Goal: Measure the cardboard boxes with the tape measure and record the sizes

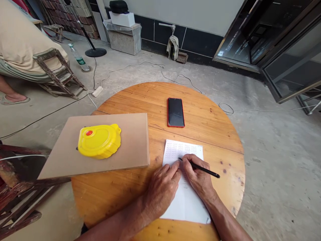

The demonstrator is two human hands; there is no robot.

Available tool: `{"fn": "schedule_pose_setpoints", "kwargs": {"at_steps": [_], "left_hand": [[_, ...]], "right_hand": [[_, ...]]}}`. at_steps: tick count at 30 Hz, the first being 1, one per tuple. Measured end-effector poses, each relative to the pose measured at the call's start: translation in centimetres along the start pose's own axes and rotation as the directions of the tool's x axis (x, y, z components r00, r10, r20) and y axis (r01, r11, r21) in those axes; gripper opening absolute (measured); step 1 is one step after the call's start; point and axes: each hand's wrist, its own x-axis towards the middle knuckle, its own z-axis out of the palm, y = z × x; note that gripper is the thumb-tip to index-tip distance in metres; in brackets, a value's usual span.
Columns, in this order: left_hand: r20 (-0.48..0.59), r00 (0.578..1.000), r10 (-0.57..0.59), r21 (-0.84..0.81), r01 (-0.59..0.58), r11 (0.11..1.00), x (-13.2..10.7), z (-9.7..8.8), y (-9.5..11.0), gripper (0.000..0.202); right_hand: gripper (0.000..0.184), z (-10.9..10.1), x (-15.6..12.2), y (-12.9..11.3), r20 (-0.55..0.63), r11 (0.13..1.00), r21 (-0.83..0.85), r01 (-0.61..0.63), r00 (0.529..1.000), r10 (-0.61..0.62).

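Note:
A white sheet of paper [185, 201] with rows of small writing at its top lies on the round wooden table [155, 97]. My right hand [198, 175] is closed round a black pen [208, 171], its tip touching the written rows. My left hand [162, 187] lies flat on the paper's left edge, fingers stretched out, holding nothing. A phone [176, 112] with a red case and dark screen lies face up beyond the paper.
A brown board [135, 147] overhangs the table's left side with a yellow tape measure [99, 141] on it. Worn wooden chair frames [22, 197] stand at left. Cables [173, 78] run over the concrete floor. Another person sits at the far left on a wooden chair [59, 75].

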Motion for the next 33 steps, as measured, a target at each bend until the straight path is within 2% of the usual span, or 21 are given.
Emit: {"fn": "schedule_pose_setpoints", "kwargs": {"at_steps": [10,33], "left_hand": [[0.023,1.0,-0.003,0.031,0.003,1.0,-0.05,0.05,0.01,0.035],[0.007,1.0,-0.013,-0.005,0.013,1.0,-0.13,0.34,-0.09,0.033]], "right_hand": [[0.02,-0.33,-0.25,0.16,-0.059,0.993,0.078,-0.091,0.994,0.096],[0.021,-0.14,-0.2,0.23,-0.027,0.997,0.035,-0.071,0.997,0.072]]}}
